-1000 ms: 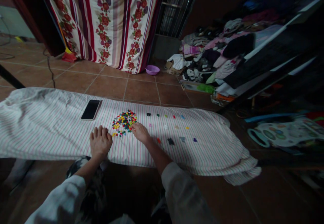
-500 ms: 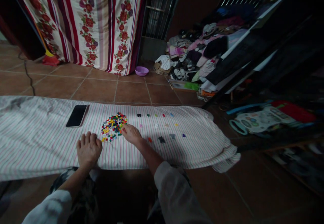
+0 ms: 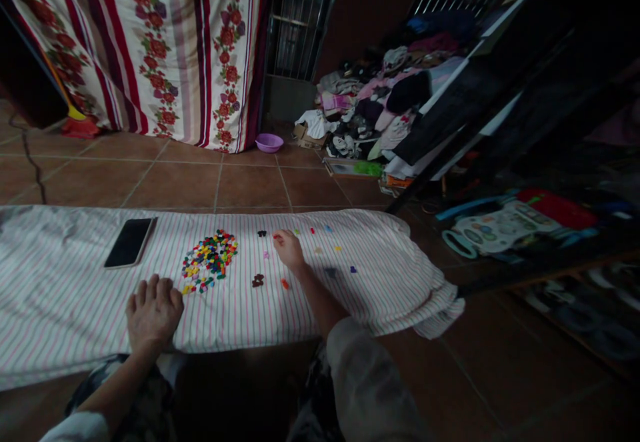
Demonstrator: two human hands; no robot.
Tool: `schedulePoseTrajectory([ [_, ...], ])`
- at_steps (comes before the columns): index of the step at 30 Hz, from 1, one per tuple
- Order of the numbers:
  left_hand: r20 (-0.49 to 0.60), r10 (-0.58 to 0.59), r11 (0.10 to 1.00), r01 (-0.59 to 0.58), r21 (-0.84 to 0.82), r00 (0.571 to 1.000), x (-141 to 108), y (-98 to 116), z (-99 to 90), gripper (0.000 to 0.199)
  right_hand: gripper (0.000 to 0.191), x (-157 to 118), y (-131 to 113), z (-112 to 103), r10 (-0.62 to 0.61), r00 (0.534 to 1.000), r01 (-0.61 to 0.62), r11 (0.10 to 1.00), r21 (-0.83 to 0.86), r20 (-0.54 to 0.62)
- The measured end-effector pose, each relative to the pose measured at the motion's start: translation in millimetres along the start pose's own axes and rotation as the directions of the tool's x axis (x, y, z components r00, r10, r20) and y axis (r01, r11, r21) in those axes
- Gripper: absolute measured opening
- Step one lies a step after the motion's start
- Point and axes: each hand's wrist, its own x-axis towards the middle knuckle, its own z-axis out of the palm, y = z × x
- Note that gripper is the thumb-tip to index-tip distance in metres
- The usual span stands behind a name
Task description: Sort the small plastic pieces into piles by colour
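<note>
My left hand (image 3: 155,312) lies palm down on the striped cloth (image 3: 225,322), its fingers stretched out and holding nothing. Just beyond and to its right is a loose heap of tiny coloured pieces (image 3: 210,259), too small to make out in detail. My right hand (image 3: 289,250) is over the sorted groups right of the heap, with thumb and fingers pinched together. A bit of red shows at its fingertips, apparently a small piece. Near it lie black pieces (image 3: 262,233), pink pieces (image 3: 266,255), brown pieces (image 3: 258,281) and orange pieces (image 3: 285,284). The hand and forearm hide some groups.
A dark-screened phone (image 3: 130,243) lies on the cloth left of the heap. Farther right are yellow pieces (image 3: 338,249), blue pieces (image 3: 329,228) and purple pieces (image 3: 353,269). On the floor beyond stand a purple basin (image 3: 269,143) and a pile of clothes (image 3: 380,95).
My right hand has moved from the heap's right edge to the right, over the sorted groups. My left hand still rests flat on the cloth. The camera view has shifted slightly.
</note>
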Motion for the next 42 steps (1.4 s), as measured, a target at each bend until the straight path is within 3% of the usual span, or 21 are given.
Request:
schedulePoseTrajectory([
  [3, 0.013, 0.000, 1.000, 0.000, 0.006, 1.000, 0, 0, 0.2, 0.045, 0.025, 10, 39, -20, 0.116, 0.986, -0.120, 0.992, -0.030, -0.116],
  [7, 0.014, -0.006, 1.000, 0.005, 0.015, 1.000, 0, 0, 0.4, 0.045, 0.025, 19, 81, -44, 0.271, 0.947, -0.295, 0.947, -0.127, -0.174],
  [13, 0.005, 0.001, 1.000, -0.001, 0.015, 1.000, 1, 1, -0.1, 0.043, 0.033, 28, 112, -61, 0.378, 0.912, -0.404, 0.896, -0.187, -0.161],
  [16, -0.008, 0.007, 1.000, -0.007, 0.015, 1.000, 1, 1, 0.8, 0.042, 0.038, 31, 118, -60, 0.388, 0.912, -0.409, 0.883, -0.232, -0.129],
  [24, -0.026, 0.028, 0.999, -0.028, 0.031, 0.999, 1, -2, 4.7, 0.042, 0.045, 34, 125, -55, 0.268, 0.957, -0.287, 0.931, -0.224, -0.111],
  [35, -0.021, 0.020, 1.000, -0.019, 0.020, 1.000, 1, -1, 3.8, 0.044, 0.055, 36, 118, -55, 0.318, 0.946, -0.322, 0.906, -0.275, -0.060],
  [42, 0.042, -0.014, 1.000, 0.014, 0.001, 0.999, 2, 2, -2.5, 0.044, 0.051, 33, 118, -59, 0.256, 0.962, -0.270, 0.939, -0.212, -0.091],
])
